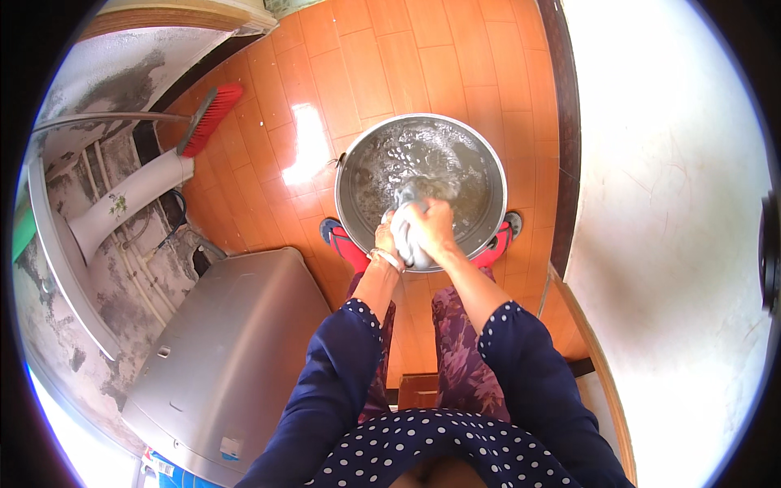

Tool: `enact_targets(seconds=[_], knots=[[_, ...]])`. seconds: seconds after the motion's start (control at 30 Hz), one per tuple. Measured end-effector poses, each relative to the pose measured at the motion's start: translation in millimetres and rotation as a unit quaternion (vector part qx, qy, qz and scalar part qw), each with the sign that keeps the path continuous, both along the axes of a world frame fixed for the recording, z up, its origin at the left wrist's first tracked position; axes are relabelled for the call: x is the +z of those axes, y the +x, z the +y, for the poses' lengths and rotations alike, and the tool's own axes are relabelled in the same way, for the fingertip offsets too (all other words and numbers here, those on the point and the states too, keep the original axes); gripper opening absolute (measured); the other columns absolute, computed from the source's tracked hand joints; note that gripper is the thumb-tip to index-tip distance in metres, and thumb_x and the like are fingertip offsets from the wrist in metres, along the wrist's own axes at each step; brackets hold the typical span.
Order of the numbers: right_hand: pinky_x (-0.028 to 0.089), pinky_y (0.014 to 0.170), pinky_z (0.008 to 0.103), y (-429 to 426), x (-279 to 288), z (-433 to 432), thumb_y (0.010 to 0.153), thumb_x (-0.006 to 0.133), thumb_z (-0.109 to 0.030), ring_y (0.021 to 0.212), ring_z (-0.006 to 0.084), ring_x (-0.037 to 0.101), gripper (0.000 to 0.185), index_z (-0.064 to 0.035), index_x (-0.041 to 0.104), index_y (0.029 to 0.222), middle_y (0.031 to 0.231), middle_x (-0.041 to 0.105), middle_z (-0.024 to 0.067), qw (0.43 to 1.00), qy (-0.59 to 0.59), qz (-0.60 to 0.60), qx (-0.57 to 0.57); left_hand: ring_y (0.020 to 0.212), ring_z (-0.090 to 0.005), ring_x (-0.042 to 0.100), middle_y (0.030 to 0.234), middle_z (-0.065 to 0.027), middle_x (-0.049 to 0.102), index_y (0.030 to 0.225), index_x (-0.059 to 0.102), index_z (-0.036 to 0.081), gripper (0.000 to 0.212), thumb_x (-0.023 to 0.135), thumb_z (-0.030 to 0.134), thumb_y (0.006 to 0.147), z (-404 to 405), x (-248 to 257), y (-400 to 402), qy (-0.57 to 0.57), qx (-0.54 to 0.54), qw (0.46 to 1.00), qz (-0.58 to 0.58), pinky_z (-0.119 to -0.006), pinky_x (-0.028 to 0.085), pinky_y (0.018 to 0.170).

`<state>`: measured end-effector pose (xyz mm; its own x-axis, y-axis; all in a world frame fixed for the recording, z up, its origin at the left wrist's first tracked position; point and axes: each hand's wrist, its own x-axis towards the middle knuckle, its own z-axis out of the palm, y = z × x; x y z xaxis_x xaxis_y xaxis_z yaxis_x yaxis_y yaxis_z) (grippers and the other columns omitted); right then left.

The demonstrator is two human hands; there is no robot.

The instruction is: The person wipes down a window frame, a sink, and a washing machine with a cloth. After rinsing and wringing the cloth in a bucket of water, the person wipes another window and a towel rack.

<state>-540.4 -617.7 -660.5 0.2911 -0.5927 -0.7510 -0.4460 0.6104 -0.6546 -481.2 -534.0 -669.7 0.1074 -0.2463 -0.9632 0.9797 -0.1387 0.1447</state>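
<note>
A bunched grey-white wet cloth (407, 235) hangs over the near side of a round metal bucket (349, 201). My left hand (385, 236) is closed around the cloth's left side, with a pale bangle at the wrist. On the right side, my right hand (437, 224) grips the same cloth, its fingers wrapped over it. The cloth's far end reaches down to the rippling, cloudy water (421, 152), and motion blurs it. The bucket stands on the floor between my feet.
Orange tile floor (390, 67) surrounds the bucket. At left, a broom with red bristles (213, 119) leans near a white pedestal basin (131, 198) and pipes. A grey appliance (226, 360) stands nearer me. A pale wall (659, 183) rises at right.
</note>
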Motion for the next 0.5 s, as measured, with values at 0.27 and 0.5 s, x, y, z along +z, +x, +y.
enact_targets(seconds=[0.27, 0.5], knots=[[0.047, 0.073, 0.0463, -28, -36, -40, 0.076, 0.060, -0.029, 0.081, 0.0415, 0.059, 0.032, -0.0010, 0.053, 0.090, 0.084, 0.062, 0.0222, 0.921, -0.220, 0.296, 0.126, 0.134, -0.0364, 0.014, 0.149, -0.0121, 0.004, 0.143, 0.010, 0.012, 0.073, 0.052, 0.036, 0.088, -7, 42, 24, 0.058, -0.046, 0.997, 0.007, -0.052, 0.020, 0.105], [0.046, 0.080, 0.0415, -45, -59, -35, 0.080, 0.060, -0.033, 0.097, 0.0325, 0.056, 0.035, -0.0053, 0.057, 0.102, 0.104, 0.058, 0.0162, 0.868, -0.221, 0.291, 0.337, 0.137, -0.0282, 0.008, 0.149, -0.0126, 0.009, 0.143, 0.011, 0.013, 0.068, 0.049, 0.029, 0.089, 2, 42, 21, 0.020, -0.139, 0.990, -0.029, -0.048, 0.012, 0.108]])
